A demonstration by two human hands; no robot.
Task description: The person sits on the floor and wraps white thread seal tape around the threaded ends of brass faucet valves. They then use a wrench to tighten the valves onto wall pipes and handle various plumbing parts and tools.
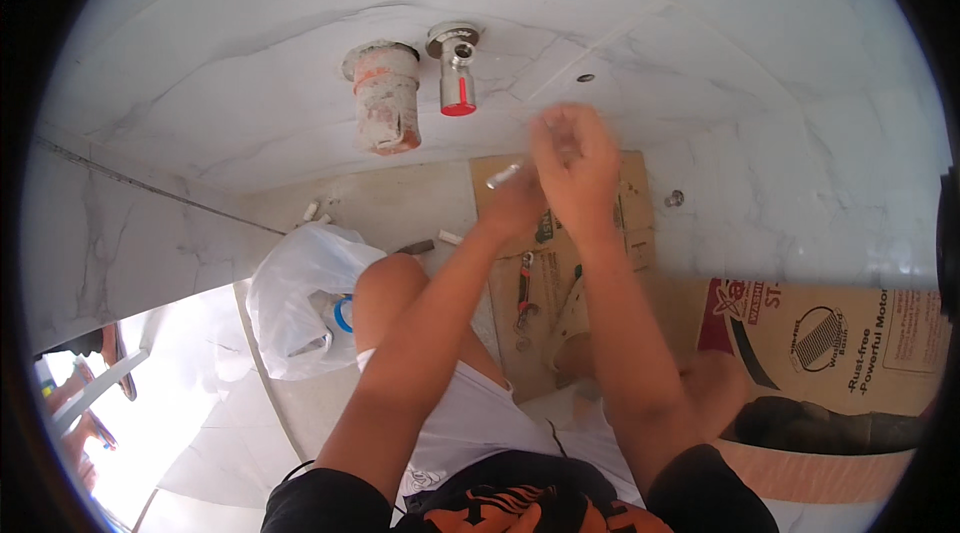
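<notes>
My left hand (517,205) is closed on a small shiny metal piece (503,176), whose end sticks out to the left. Just above and to its right, my right hand (577,148) is raised with curled fingers, blurred by motion; whatever it may hold is hidden. Both hands are close together in front of the marbled wall. Left of them a chrome angle valve (458,73) with a red handle end projects from the wall. Beside the valve is a thick, cement-smeared pipe stub (387,108). An adjustable wrench (526,283) with a red-and-dark handle lies below my hands on flattened cardboard (637,195).
A white plastic bag (290,303) sits by my bent knee. At right lies a printed cardboard box (820,333). The wall has a small dark hole (586,78) and a metal fitting (675,198) at right. Beyond a bright opening at left, another person's feet partly show.
</notes>
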